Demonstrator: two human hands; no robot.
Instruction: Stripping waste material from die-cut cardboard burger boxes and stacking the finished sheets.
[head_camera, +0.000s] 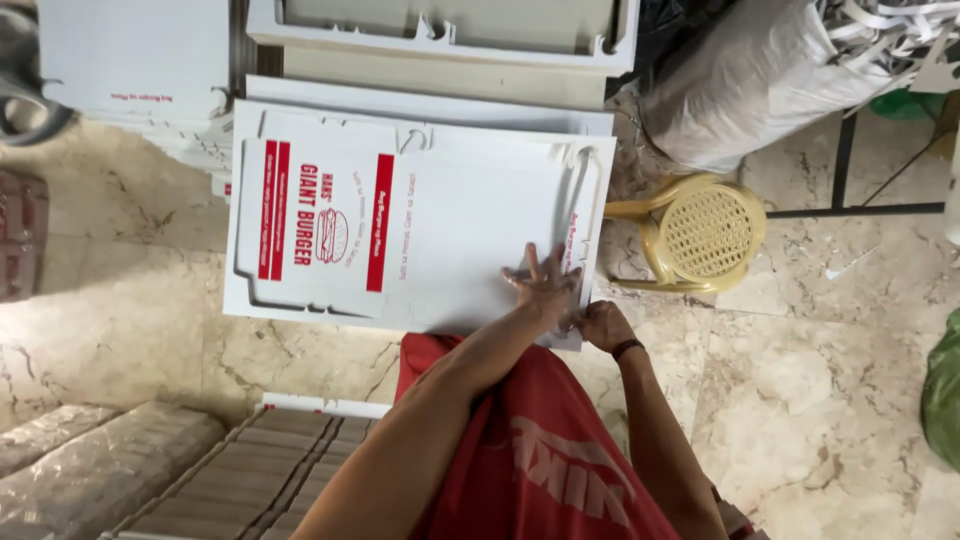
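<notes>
A large white die-cut cardboard sheet (450, 230) with red printing lies on top of a stack on the floor. My left hand (543, 284) presses flat on the sheet's near right part, fingers spread. My right hand (600, 325) pinches the sheet's near right corner edge, a dark band on its wrist. Both arms reach out over my red shorts (540, 450).
More white cardboard sheets (130, 60) lie stacked at the top left and top middle (440, 40). A yellow plastic stool (700, 232) stands just right of the sheet. A grey sack (750, 80) sits top right. Bundled flat cartons (250, 480) rest at the bottom left on the marble floor (820, 370).
</notes>
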